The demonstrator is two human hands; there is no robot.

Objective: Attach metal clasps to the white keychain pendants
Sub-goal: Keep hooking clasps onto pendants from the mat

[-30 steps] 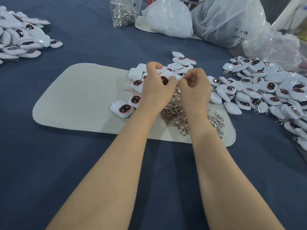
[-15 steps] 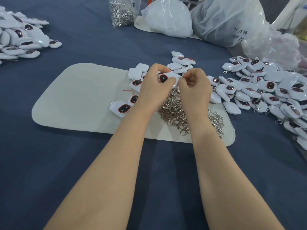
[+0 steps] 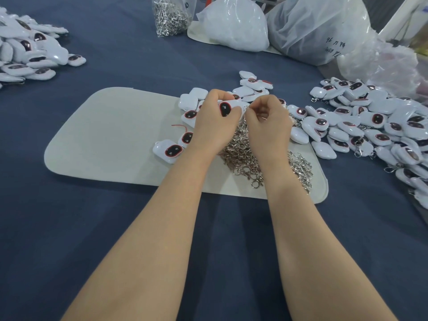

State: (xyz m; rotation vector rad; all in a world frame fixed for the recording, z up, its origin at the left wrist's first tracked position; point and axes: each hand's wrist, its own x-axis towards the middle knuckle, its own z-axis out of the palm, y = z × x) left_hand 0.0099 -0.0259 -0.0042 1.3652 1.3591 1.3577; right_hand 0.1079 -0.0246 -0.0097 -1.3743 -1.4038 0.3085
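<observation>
Pendant (image 3: 228,107) now turned face-up in my left hand (image 3: 215,126), gripped above the mat (image 3: 111,135) — right hand (image 3: 266,121) pinches a clasp (image 3: 247,108) at its edge (ring barely visible); attachment, I judge, is under way.

surface: blue-clothed table (image 3: 69,239) | on it: beige mat (image 3: 111,135), left pendant pile (image 3: 30,59), right pendant pile (image 3: 375,121), plastic bags (image 3: 324,31)

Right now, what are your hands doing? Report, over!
Left hand grips pendant. Right hand pinches clasp at pendant's edge, join too small to tell. Loose clasps piled under both wrists, not in the way.
</observation>
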